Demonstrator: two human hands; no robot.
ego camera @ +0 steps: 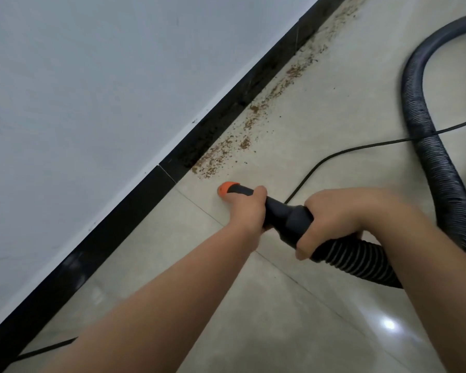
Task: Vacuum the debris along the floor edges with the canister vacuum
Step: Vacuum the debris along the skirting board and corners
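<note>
A black vacuum nozzle with an orange tip (pixel 227 188) points at the tiled floor, a little short of the near end of a trail of brown debris (pixel 221 154). The debris runs along the black baseboard (pixel 226 114) up to the far right. My left hand (pixel 246 208) grips the nozzle just behind the orange tip. My right hand (pixel 331 216) holds the black cuff where the ribbed hose (pixel 358 261) joins it. The hose (pixel 425 146) loops away on the right. The canister is out of view.
A thin black power cord (pixel 334 157) crosses the beige floor tiles (pixel 280 319) from the right and passes under the nozzle; another stretch of cord (pixel 46 348) lies at the lower left. A pale wall (pixel 92 90) rises above the baseboard.
</note>
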